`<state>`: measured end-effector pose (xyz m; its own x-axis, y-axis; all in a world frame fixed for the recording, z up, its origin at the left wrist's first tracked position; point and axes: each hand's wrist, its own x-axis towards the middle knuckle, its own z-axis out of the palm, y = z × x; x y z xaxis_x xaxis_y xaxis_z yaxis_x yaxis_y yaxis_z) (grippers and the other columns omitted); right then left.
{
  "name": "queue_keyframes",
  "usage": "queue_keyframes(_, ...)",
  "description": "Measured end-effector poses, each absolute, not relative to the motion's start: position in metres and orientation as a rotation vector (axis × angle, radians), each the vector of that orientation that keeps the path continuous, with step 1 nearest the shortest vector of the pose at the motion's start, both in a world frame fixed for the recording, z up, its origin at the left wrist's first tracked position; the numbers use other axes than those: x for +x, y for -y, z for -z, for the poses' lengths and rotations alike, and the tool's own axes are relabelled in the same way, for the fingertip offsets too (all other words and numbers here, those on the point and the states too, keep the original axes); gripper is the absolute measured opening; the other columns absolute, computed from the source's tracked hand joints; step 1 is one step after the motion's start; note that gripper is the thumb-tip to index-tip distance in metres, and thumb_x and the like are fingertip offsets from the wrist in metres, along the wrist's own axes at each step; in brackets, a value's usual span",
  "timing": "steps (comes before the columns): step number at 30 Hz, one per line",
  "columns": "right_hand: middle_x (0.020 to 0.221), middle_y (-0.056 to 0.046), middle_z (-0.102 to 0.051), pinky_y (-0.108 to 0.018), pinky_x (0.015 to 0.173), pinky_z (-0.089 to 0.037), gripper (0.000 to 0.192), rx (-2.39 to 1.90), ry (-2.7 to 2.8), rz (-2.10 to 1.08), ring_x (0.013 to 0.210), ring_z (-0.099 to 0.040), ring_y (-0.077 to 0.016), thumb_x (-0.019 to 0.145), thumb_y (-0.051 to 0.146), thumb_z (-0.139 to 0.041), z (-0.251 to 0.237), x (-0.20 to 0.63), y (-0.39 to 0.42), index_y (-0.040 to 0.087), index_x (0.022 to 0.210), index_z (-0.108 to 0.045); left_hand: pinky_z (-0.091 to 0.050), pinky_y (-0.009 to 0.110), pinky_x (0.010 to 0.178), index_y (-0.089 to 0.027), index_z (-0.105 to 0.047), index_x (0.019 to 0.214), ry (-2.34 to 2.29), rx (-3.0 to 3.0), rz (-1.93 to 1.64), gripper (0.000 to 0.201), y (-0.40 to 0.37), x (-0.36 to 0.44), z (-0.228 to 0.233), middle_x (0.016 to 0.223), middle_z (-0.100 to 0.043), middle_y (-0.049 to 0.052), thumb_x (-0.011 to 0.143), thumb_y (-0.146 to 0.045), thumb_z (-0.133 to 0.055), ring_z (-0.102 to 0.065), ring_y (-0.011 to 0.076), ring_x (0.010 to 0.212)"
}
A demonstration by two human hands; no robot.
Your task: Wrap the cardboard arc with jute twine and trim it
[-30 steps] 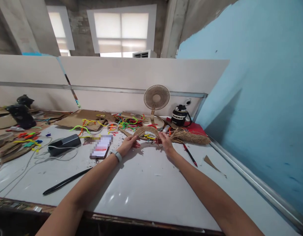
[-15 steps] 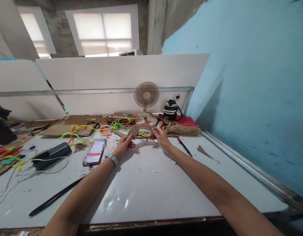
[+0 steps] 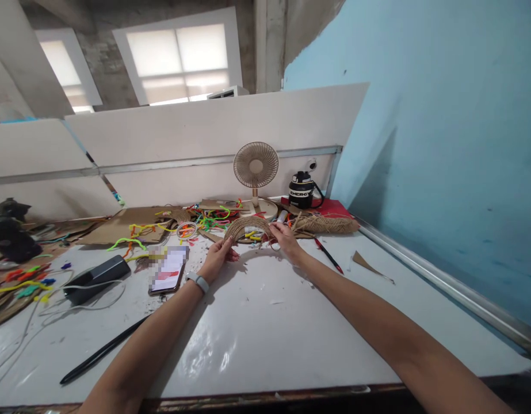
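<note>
A curved arch wrapped in brown twine (image 3: 249,224) stands on the white table (image 3: 256,328) at arm's length. My left hand (image 3: 218,257) grips its left foot, and my right hand (image 3: 285,240) grips its right foot. A pale band sits on my left wrist. Behind the arch lie coloured pipe cleaners (image 3: 205,220) and a loose bundle of jute twine (image 3: 329,225).
A phone (image 3: 169,271) and a dark power bank (image 3: 95,278) with cables lie to the left. A long black tool (image 3: 103,351) lies near the front edge. A small fan (image 3: 256,167), a black jug (image 3: 301,192), a red pen (image 3: 328,256) and cardboard sheets (image 3: 127,221) sit farther back. A blue wall borders the right.
The view has swung to the right and tilted. Both hands keep their hold on the twine arch in about the same spot on the table.
</note>
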<state>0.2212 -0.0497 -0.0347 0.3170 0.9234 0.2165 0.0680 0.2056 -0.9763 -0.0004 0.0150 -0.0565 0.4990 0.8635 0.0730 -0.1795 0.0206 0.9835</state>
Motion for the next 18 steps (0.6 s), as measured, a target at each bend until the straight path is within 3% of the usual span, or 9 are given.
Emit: queue_keyframes(18, 0.072, 0.001, -0.066, -0.025, 0.053, -0.046, 0.035, -1.154, 1.13, -0.775, 0.064, -0.063, -0.0158, 0.079, 0.051, -0.06, 0.0357, 0.22, 0.0514, 0.02, 0.095, -0.055, -0.049, 0.021, 0.049, -0.012, -0.06, 0.085, -0.691, 1.298, -0.931, 0.057, -0.0126, 0.0001, 0.056, 0.057, -0.066, 0.004, 0.066, -0.064, -0.072, -0.061, 0.0117, 0.047)
